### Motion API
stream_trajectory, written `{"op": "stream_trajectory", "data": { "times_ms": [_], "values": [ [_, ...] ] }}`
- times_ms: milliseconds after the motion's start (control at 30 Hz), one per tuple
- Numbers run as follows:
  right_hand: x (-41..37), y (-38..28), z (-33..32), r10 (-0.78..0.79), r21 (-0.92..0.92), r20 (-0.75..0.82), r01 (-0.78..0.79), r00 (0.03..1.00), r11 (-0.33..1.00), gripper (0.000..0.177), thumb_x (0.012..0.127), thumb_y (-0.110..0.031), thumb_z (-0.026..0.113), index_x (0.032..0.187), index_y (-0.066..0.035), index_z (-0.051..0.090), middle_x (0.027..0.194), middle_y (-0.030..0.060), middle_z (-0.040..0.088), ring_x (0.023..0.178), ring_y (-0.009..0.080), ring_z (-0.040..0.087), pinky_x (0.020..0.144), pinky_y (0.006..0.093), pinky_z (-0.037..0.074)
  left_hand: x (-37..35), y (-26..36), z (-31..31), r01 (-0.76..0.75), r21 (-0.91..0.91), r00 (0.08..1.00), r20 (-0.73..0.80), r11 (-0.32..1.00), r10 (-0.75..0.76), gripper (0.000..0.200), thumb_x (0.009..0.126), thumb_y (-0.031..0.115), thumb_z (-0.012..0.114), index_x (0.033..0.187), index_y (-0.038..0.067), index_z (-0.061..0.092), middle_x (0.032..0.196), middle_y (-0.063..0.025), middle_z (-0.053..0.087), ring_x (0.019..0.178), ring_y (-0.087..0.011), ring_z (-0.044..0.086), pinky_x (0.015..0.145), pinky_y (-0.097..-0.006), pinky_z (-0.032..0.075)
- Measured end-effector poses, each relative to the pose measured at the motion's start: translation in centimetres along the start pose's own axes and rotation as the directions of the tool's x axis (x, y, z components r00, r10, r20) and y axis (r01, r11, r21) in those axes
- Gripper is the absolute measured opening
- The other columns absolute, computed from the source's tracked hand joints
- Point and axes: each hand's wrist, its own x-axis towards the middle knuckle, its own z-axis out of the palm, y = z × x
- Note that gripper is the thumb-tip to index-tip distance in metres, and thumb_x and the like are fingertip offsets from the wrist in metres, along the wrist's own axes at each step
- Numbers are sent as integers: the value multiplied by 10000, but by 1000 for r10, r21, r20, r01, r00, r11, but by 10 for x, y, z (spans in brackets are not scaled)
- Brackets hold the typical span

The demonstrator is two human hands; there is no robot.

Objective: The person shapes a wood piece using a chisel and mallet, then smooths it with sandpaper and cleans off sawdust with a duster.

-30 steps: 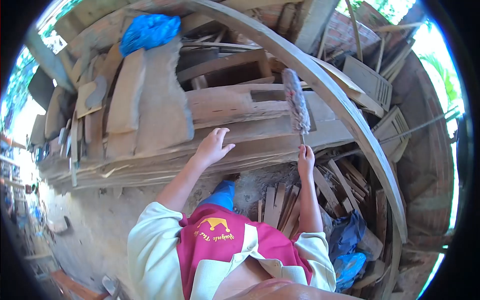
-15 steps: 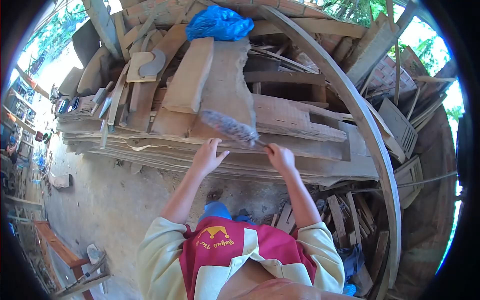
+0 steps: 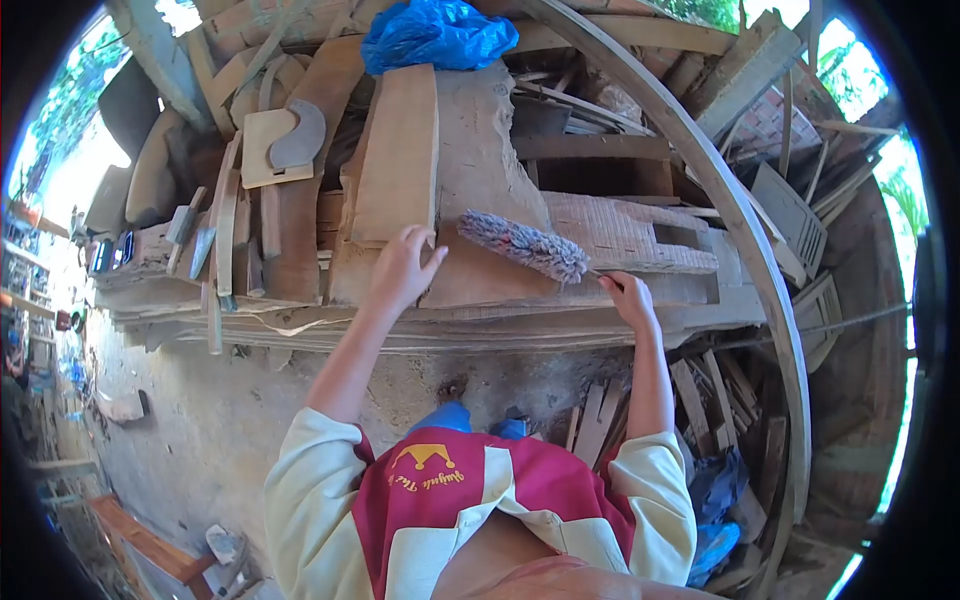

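Observation:
A fluffy grey duster (image 3: pixel 525 245) lies slantwise over the brown boards, its thin handle ending in my right hand (image 3: pixel 629 298), whose fingers are closed round it. My left hand (image 3: pixel 403 268) is at the near end of a thick pale plank (image 3: pixel 397 160), fingertips at its edge and thumb spread apart. Whether those fingertips press on the plank is hard to tell. Under both hands runs a wide stack of rough-edged boards (image 3: pixel 590 325). Right of the thick plank a broad slab (image 3: pixel 480 140) with a wavy edge reaches back.
A blue plastic bag (image 3: pixel 438 36) sits at the back. A square wooden piece with a curved grey template (image 3: pixel 298 136) is at the left. One long curved beam (image 3: pixel 735 205) arches down the right side, beside scrap wood (image 3: pixel 690 405) on the floor.
The duster and my right hand have moved right. My left hand has risen to the plank's near end. The thick plank now stands straighter, and the view has shifted.

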Motion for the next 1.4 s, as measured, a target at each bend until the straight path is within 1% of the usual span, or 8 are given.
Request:
{"op": "stream_trajectory", "data": {
  "times_ms": [133,333,533,767,1000,1167,1300,1400],
  "values": [
    [-2,0,-1,104,-7,22,-104,994,995,299,810,-347,551,923,-81,629,827,166,608,788,351,568,684,378,440,26,-6,-11,6,38,1000,12,999,-6,287,762,256,619,929,31,559,1023,-122,563,974,-282,527,788,-355,432],
    [-7,10,5,282,51,-416,-287,865,957,326,842,-355,504,935,-57,598,815,193,593,786,374,560,648,388,436,32,-15,-2,4,279,995,96,960,-32,380,771,341,586,1042,74,564,1115,-106,539,1035,-265,506,931,-464,319],
    [-27,-61,35,39,-33,-115,-43,993,999,254,830,-335,518,886,-104,605,741,190,585,719,383,560,599,431,439,27,-13,12,20,385,1000,7,923,-24,401,770,337,585,1079,87,534,1078,-112,556,1067,-253,487,953,-562,244],
    [26,-20,33,268,-90,-347,-316,899,945,309,850,-394,446,853,-127,602,739,180,602,722,380,570,619,469,436,32,-15,14,65,399,998,-10,914,-67,358,786,306,555,1064,79,556,985,-129,601,998,-274,539,914,-477,328],
    [38,-43,50,-35,-123,-76,25,996,992,292,848,-383,449,841,-127,588,738,183,599,699,373,574,623,472,443,44,-4,10,21,454,988,124,891,-87,377,772,337,549,1039,72,582,957,-126,602,855,-278,582,756,-374,463],
    [80,-30,46,142,-122,-253,-178,957,976,317,853,-389,426,811,-111,571,714,188,599,692,378,580,618,476,447,46,1,14,26,456,990,112,890,-86,370,772,332,556,1035,72,582,974,-123,595,789,-280,595,682,-373,489],
    [79,-42,53,-180,-149,-72,168,981,975,330,854,-388,428,788,-95,565,668,181,599,635,376,584,574,480,450,44,3,20,67,461,992,66,885,-110,345,763,299,581,1029,79,588,976,-123,595,800,-276,598,682,-373,491],
    [99,-41,59,-106,-174,-143,80,984,981,326,852,-386,433,787,-93,562,655,184,595,615,373,584,559,480,451,41,3,22,135,429,986,28,893,-163,352,751,277,596,1046,85,585,1019,-140,586,854,-277,593,713,-374,487]
  ]
}}
